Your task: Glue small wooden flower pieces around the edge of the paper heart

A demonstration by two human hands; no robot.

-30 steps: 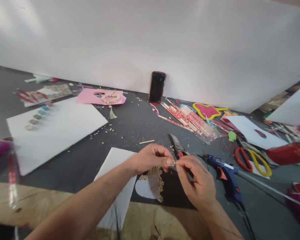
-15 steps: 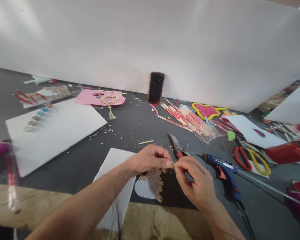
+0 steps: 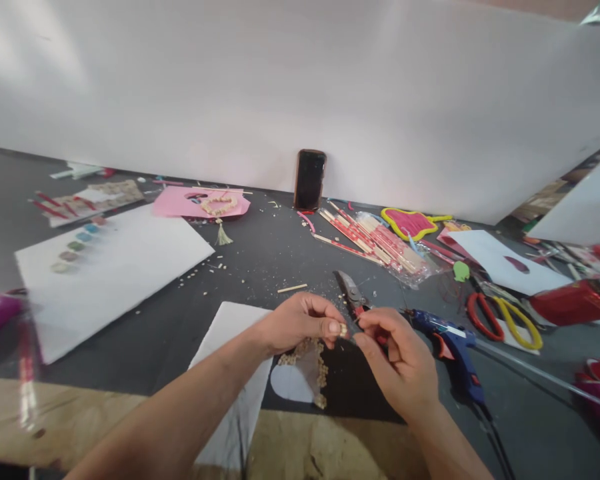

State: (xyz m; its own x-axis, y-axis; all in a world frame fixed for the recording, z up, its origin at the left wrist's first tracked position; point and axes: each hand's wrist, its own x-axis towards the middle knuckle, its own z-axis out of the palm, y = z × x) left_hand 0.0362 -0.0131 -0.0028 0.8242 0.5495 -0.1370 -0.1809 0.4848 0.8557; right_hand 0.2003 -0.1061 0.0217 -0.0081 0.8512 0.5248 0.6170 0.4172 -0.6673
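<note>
Fingers [image 3: 325, 327] of the left hand [image 3: 297, 324] pinch a small pale piece [image 3: 343, 330], jutting past the thumb tip; just beside it, the right hand [image 3: 401, 355] holds thumb and forefinger parted above the bench [image 3: 265, 257].
</note>
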